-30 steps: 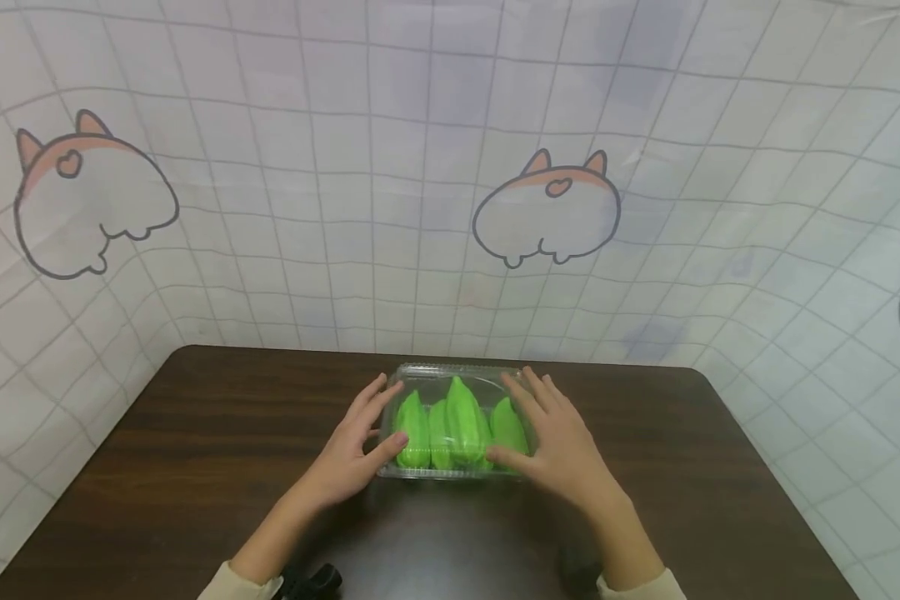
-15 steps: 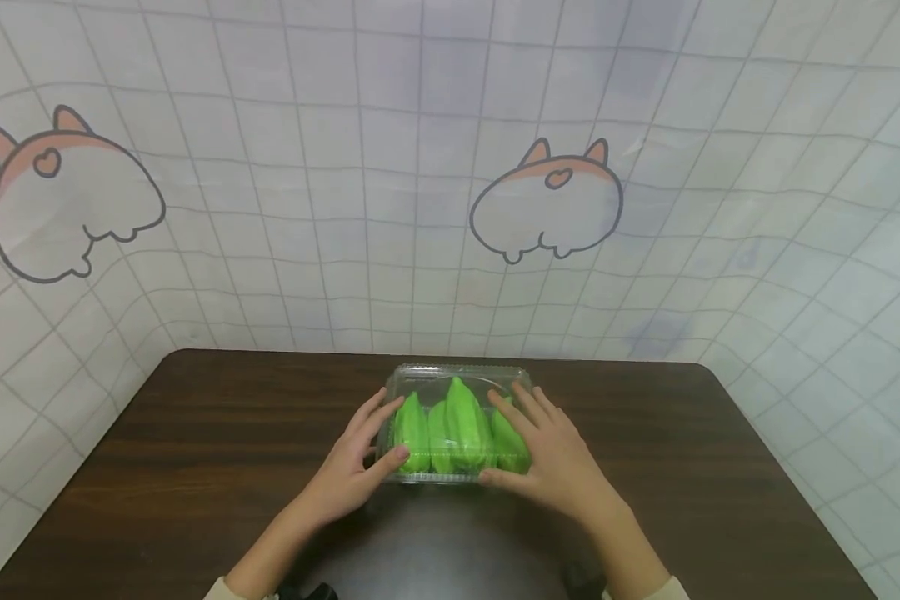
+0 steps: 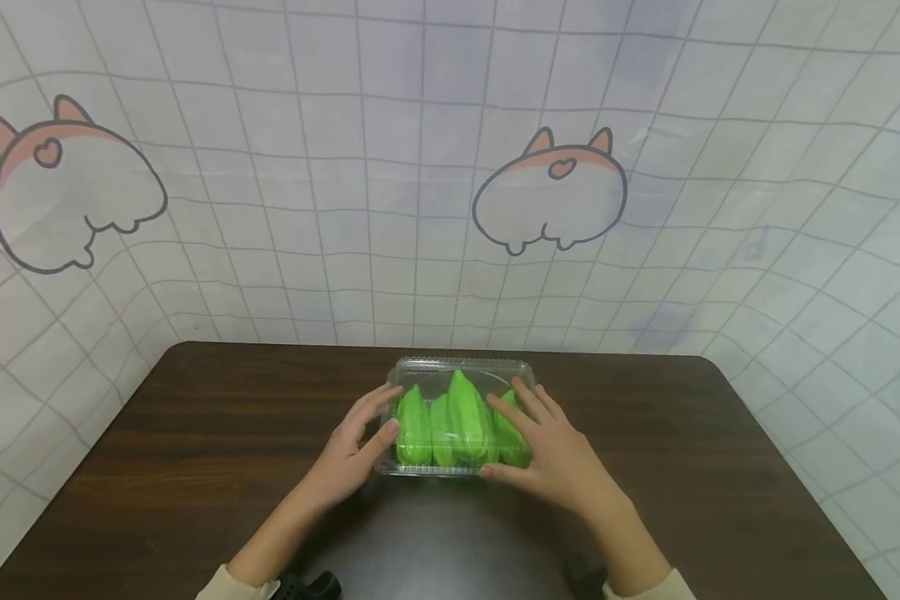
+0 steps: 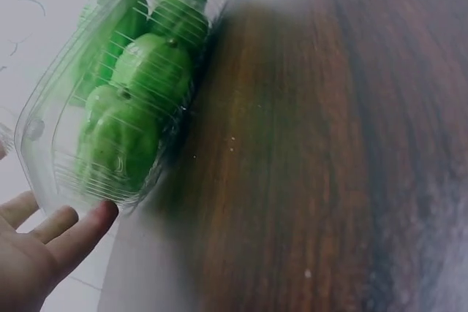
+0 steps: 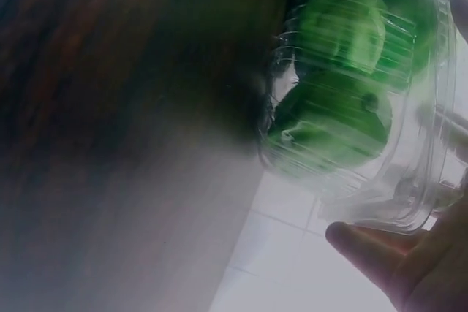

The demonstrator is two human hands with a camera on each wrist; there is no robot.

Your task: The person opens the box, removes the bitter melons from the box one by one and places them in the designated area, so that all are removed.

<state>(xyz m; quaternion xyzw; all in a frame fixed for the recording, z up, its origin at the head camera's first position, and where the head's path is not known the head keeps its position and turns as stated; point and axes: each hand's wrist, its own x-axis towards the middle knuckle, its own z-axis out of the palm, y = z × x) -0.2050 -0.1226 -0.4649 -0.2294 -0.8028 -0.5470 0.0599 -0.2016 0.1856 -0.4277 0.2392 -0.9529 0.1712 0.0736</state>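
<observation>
A clear plastic clamshell box (image 3: 461,363) sits near the table's far edge with several bright green ridged, pointed gourd-like pieces (image 3: 467,421) inside. At its left side is my left hand (image 3: 348,450), fingers extended along the wall and thumb by the front left corner. My right hand (image 3: 562,454) spreads its fingers over the right end, thumb near the front rim. In the left wrist view, left fingertips (image 4: 99,217) lie close to the box's end; contact is hard to tell. The right wrist view has the right thumb (image 5: 362,250) just below the box's corner.
The dark brown wooden table (image 3: 217,433) extends on both sides of the box and in front of it. Behind and beside it hangs a white grid-patterned curtain (image 3: 390,208) with cartoon drawings. A black strap piece (image 3: 311,586) is at the left wrist.
The head view has shifted slightly. My left thumb has drawn back a little from the box front, and the right hand's fingers have moved slightly left. The box looks unmoved on the table.
</observation>
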